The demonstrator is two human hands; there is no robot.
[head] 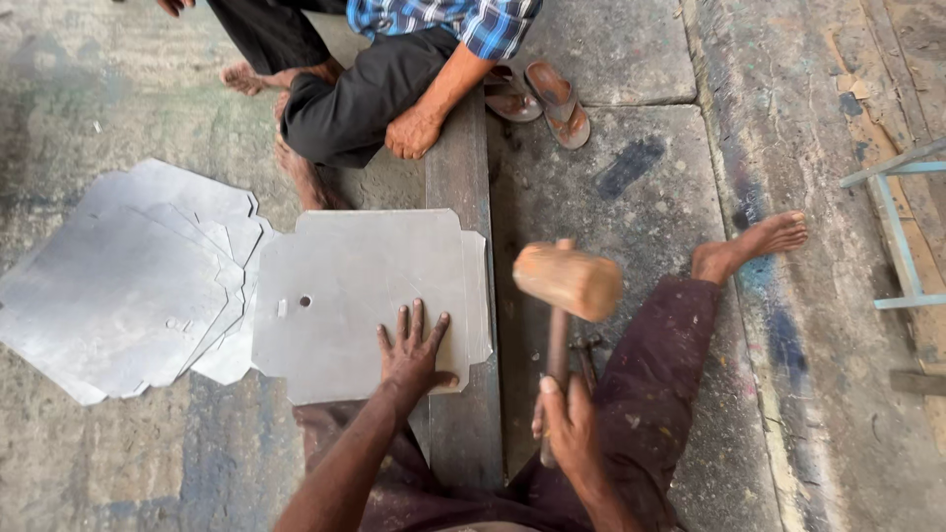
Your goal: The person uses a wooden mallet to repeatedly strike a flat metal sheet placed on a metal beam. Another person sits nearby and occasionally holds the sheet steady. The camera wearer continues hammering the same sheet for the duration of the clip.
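Your right hand [570, 422] had its fingers wrapped round the wooden mallet [569, 280] handle, raised, while your left hand [414, 355], fingers spread, pinned the thin, stiff-looking, sharp-edged metal sheet [355, 296] flat on the steel beam [463, 424] — probably light and slidey.

Metal sheet [355, 296]: dull silver-grey, as the sheet stack [128, 286]. Mallet head [569, 281]: pale tan wood. Co-worker's shirt [448, 20]: blue-white check; sandals [542, 99]: brown.
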